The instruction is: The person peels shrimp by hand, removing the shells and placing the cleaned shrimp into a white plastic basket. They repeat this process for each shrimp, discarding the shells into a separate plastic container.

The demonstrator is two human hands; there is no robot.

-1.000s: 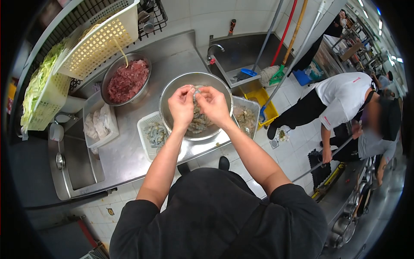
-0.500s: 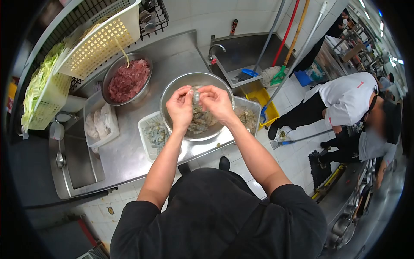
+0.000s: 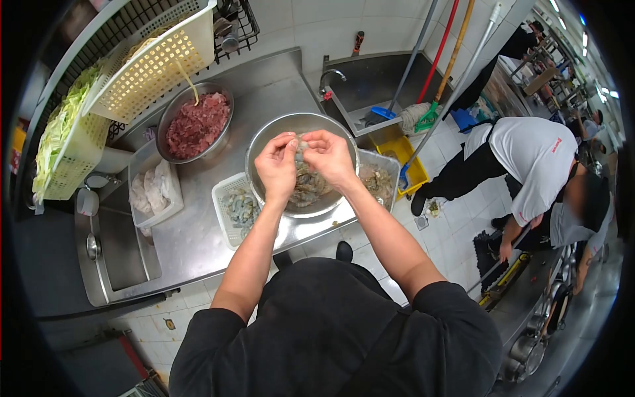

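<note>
Close together over a large steel bowl [image 3: 253, 147], my left hand [image 3: 277, 167] and my right hand [image 3: 329, 159] pinch one shrimp [image 3: 301, 148] between their fingertips. Fingers cover much of it. Grey-brown shrimp [image 3: 311, 188] lie in the bowl below. To the left of the bowl, a white perforated basket [image 3: 228, 236] contains bluish-grey shrimp pieces [image 3: 241, 209]. Another tray, partly behind the bowl on its right, carries more brownish shrimp or shells [image 3: 377, 182].
A bowl of red meat [image 3: 197, 126] and a tub of pale meat [image 3: 151, 188] stand leftward on the steel counter [image 3: 198, 235]. Baskets with shredded greens [image 3: 63, 126] hang above. Mop handles [image 3: 440, 46] lean at the sink; a yellow bucket [image 3: 417, 172] and a bending co-worker [image 3: 529, 149] are rightward.
My hands stay over the bowl, fingers shifted slightly around the shrimp. The co-worker at the right has swung a long-handled tool nearer, toward the lower part of the view.
</note>
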